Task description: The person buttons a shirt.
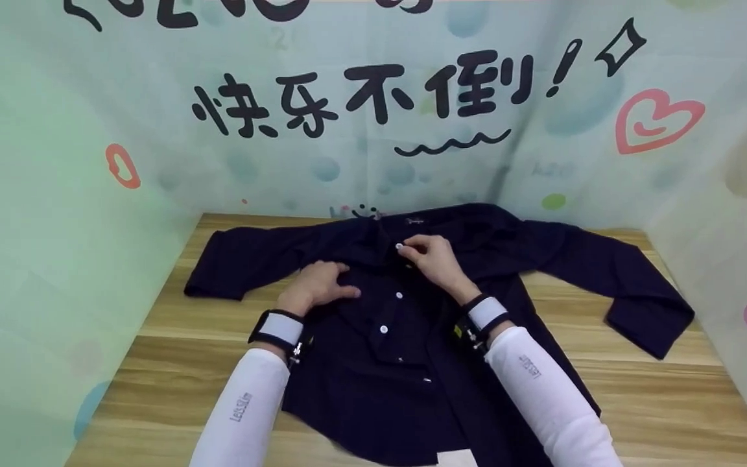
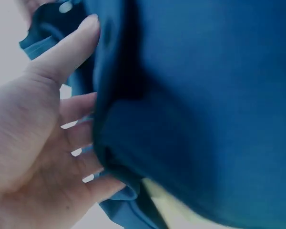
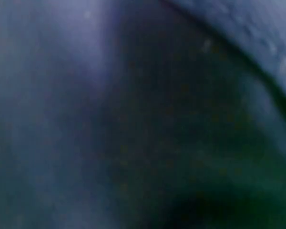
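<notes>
A dark navy long-sleeved shirt (image 1: 373,408) lies spread on the table, collar at the far side and front partly open. My right hand (image 1: 435,259) pinches a white button (image 1: 399,246) near the collar between thumb and forefinger. On the shirt's left front rests my left hand (image 1: 318,285), thumb apart from the fingers. The left wrist view shows that hand (image 2: 43,143) with fairly straight fingers whose tips go behind a cloth edge, and the thumb beside that edge. Dark blurred cloth (image 3: 133,119) fills the right wrist view; no hand shows there.
Two more white buttons, an upper one (image 1: 399,295) and a lower one (image 1: 384,329), show on the shirt front. A white label (image 1: 456,458) lies at its near hem. Under the shirt is a wood-grain table (image 1: 172,363), with a printed cloth wall (image 1: 347,175) behind.
</notes>
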Available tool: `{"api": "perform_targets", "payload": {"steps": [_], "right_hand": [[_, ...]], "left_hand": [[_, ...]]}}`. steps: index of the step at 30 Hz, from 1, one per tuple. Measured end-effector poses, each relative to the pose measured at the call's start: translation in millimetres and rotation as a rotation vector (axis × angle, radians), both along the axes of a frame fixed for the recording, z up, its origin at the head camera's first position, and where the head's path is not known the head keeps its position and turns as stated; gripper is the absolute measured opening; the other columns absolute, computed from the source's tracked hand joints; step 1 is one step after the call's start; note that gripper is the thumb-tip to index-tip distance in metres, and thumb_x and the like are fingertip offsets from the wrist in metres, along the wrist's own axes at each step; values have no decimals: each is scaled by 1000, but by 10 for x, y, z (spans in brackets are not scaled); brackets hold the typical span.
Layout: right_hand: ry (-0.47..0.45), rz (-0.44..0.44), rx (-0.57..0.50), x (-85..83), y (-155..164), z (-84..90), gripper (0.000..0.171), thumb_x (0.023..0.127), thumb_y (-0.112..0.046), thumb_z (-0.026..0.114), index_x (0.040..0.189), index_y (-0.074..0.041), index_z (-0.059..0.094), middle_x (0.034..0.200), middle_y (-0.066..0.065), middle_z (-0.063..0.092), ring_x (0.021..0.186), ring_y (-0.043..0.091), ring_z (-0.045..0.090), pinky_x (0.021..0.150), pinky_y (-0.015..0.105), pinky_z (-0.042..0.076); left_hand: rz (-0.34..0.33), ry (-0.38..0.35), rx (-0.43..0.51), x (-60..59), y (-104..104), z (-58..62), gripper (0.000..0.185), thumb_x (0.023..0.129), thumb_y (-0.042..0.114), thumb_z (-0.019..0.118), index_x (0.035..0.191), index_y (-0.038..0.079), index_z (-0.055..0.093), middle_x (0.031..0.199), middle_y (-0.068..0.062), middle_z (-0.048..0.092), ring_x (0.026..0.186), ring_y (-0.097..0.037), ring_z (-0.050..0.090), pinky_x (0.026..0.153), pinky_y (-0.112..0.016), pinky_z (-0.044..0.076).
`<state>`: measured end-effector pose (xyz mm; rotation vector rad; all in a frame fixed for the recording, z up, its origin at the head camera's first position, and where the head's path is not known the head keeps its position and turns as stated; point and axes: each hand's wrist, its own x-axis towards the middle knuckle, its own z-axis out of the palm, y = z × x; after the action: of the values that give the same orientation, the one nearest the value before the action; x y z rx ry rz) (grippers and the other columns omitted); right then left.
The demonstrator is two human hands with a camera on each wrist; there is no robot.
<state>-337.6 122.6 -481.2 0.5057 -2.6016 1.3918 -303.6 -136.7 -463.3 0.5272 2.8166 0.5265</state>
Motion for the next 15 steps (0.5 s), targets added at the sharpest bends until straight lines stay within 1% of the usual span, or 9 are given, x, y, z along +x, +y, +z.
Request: {"api": "perform_targets", "payload": {"steps": [2, 5, 8, 11, 15], "right_hand": [[-2, 3, -8, 13, 14, 5, 23, 97, -18, 71, 111, -1, 77, 101, 11, 76, 81, 20, 67, 75, 31, 52], [-28, 20, -18, 30, 32, 5, 22, 99, -16, 69, 114, -1, 76, 103, 12, 75, 81, 20, 67, 74, 30, 51], [-54, 34, -28, 39, 42, -10, 22, 99, -15, 68, 114, 0, 75, 105, 12, 75, 82, 18, 67, 73, 28, 51], [-53, 42, -31, 37, 46, -25, 21, 98, -14, 69, 112, 0, 76, 104, 11, 75, 84, 17, 67, 74, 26, 51], [-37, 65, -34, 24, 59, -29, 19, 98, -13, 70, 109, 1, 76, 103, 11, 76, 85, 17, 67, 75, 25, 50]], "left_hand": [[6, 72, 73, -40, 32, 54, 61, 95, 41, 71, 140, 1, 60, 140, -19, 61, 131, -40, 54, 110, -48, 41], [-7, 190, 155, -101, 132, 123, 50, 98, 34, 68, 137, 4, 64, 137, -16, 64, 127, -36, 58, 109, -46, 43], [-35, 271, 190, -136, 265, 160, 44, 101, 30, 65, 137, 6, 65, 136, -15, 64, 126, -34, 59, 108, -45, 44], [-72, 307, 208, -156, 401, 185, 42, 102, 27, 63, 138, 5, 63, 137, -15, 63, 126, -33, 60, 107, -45, 45], [-123, 315, 223, -191, 550, 221, 41, 103, 24, 62, 138, 3, 63, 139, -15, 62, 128, -33, 58, 108, -45, 44]]}}
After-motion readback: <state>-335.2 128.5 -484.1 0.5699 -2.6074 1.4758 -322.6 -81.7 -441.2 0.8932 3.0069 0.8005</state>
